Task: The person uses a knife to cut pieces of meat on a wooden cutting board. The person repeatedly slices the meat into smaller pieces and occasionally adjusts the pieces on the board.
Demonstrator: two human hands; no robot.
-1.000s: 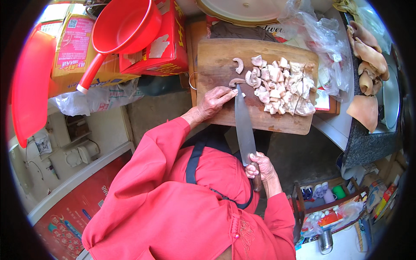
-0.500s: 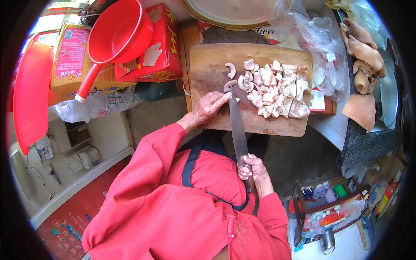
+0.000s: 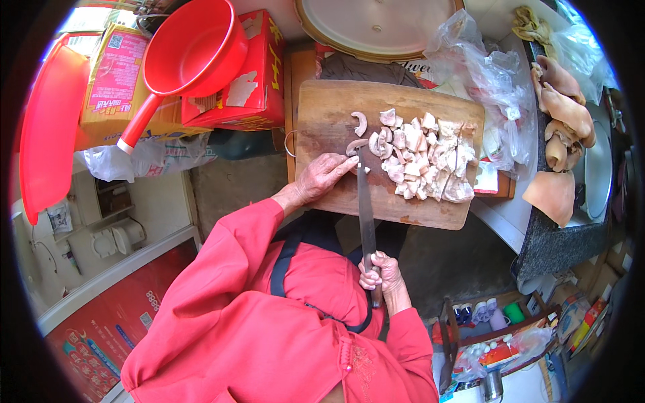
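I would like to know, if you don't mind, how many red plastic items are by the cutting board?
2: a red scoop with a long handle resting on the cardboard boxes left of the board, and a red tray at the far left. Others may be hidden.

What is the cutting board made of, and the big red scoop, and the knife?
The cutting board looks like wood: brown, matt, with streaky grain and a worn surface. The red scoop seems plastic: one even bright colour, smooth with a soft shine. The knife blade looks like metal, grey and dull; the right hand hides its handle.
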